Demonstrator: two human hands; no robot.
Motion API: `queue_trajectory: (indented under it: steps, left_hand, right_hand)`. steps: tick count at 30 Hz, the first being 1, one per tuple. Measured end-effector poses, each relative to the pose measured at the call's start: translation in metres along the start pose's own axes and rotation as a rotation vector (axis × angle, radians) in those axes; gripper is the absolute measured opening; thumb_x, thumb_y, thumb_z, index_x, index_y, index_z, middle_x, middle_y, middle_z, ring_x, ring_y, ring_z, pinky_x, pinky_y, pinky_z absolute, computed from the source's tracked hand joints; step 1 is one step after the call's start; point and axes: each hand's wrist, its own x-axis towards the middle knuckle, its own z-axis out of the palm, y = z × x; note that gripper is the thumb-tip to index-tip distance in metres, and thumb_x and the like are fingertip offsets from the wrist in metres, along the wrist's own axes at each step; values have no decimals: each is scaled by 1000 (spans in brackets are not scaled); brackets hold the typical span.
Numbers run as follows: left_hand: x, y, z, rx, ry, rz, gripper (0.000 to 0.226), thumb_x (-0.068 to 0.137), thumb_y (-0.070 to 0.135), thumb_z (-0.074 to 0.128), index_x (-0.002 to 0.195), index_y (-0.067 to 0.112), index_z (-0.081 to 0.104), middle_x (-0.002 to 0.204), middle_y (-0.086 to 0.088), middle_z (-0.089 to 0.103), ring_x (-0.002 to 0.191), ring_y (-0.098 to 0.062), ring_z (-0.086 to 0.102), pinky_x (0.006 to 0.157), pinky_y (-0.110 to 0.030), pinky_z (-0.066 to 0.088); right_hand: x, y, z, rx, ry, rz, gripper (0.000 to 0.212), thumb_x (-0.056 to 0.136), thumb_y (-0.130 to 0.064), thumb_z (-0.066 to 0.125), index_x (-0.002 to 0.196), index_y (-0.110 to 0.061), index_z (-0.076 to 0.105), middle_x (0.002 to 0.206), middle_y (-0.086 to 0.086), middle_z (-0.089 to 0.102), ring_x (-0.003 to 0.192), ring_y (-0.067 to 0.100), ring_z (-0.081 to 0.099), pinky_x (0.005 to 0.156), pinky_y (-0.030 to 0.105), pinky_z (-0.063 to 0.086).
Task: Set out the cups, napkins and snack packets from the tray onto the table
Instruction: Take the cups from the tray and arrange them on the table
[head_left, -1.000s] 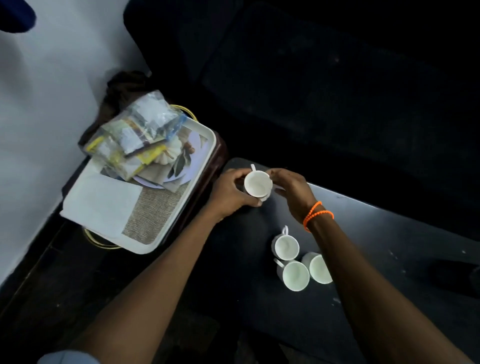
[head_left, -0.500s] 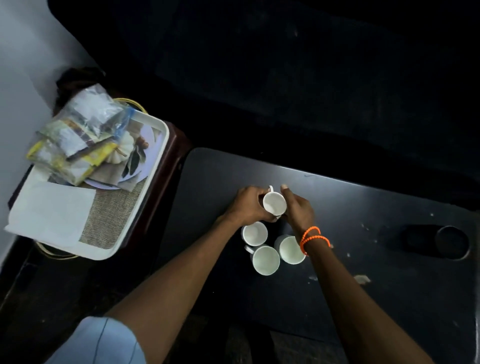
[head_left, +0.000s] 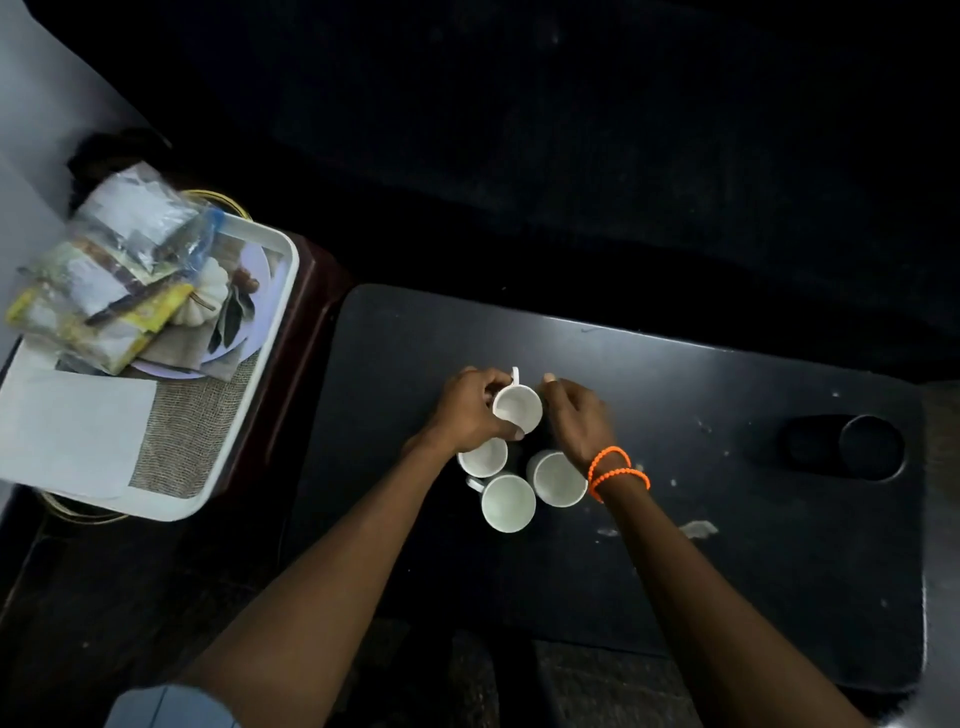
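My left hand (head_left: 467, 410) grips a white cup (head_left: 518, 408) by its side, just behind three other white cups (head_left: 508, 503) that stand together on the black table (head_left: 727, 519). My right hand (head_left: 574, 415), with orange bead bracelets at the wrist, touches the held cup's right side with its fingertips. On the white tray (head_left: 260, 374) at the left lie several snack packets (head_left: 104, 280) in a heap, a white napkin (head_left: 67, 431) and a patterned napkin under them.
The tray rests on a dark red stand (head_left: 306, 312) left of the table. A round recessed cup holder (head_left: 872, 447) sits at the table's right end. Small pale scraps (head_left: 698, 529) lie on the table right of the cups. A dark seat fills the background.
Both hands carried the cup from near the tray's corner to the table's middle, down beside the three standing cups. My view shifted right.
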Motion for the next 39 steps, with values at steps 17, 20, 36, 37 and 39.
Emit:
queue_trajectory:
  steps: [17, 20, 36, 37, 39]
  left_hand:
    - [-139, 21, 167, -825, 90, -625, 40, 95, 15, 74, 131, 13, 58, 104, -2, 73, 98, -20, 71, 99, -42, 59]
    - [-132, 34, 165, -746, 213, -605, 47, 89, 10, 71, 134, 16, 59, 111, -5, 78, 104, -24, 73, 99, -46, 59]
    - [-131, 28, 164, -682, 59, -400, 84, 87, -8, 57, 124, 67, 55, 110, -1, 79, 86, -14, 63, 89, -37, 57]
    - [-134, 27, 164, -662, 49, -396, 83, 87, -6, 59, 123, 69, 54, 112, 2, 78, 91, -16, 64, 94, -38, 57]
    - [-141, 23, 164, -629, 28, -391, 82, 87, -3, 62, 134, 64, 54, 119, 1, 77, 102, -20, 67, 102, -41, 57]
  right_hand:
    - [-36, 58, -45, -528, -248, -142, 28, 98, -8, 51, 117, -4, 71, 118, 19, 72, 108, 38, 66, 94, 40, 52]
    - [-45, 72, -47, -484, -194, -40, 31, 98, -7, 50, 120, -9, 72, 120, 16, 74, 111, 34, 67, 95, 34, 51]
    - [-104, 105, -42, 82, 196, 62, 47, 83, 12, 55, 117, -13, 77, 119, 10, 69, 113, 30, 66, 100, 46, 56]
    - [-107, 107, -41, 111, 211, 93, 44, 84, 10, 55, 115, -13, 77, 118, 9, 68, 111, 29, 67, 97, 51, 57]
    - [-116, 113, -38, 174, 245, 153, 39, 86, 7, 58, 109, -17, 78, 115, 6, 69, 106, 26, 68, 92, 52, 59]
